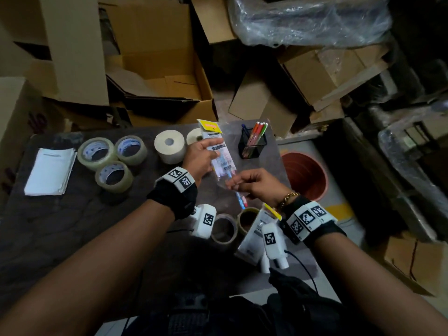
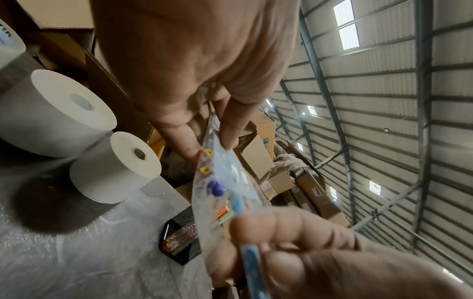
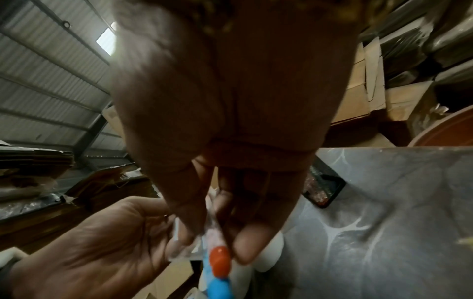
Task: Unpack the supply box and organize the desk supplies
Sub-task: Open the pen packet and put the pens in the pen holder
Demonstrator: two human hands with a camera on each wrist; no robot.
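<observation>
Frame ctr: left hand point(image 1: 197, 158) grips pack point(image 1: 216, 146) to steady it; right hand point(image 1: 254, 184) pinches pen point(image 1: 241, 199), prob pulling it out

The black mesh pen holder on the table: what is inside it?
The black mesh pen holder holds several pens standing tilted: orange, red and green ones with white tips, and a dark blue one. Their lower ends are hidden behind the mesh, so the exact count is unclear.
</observation>
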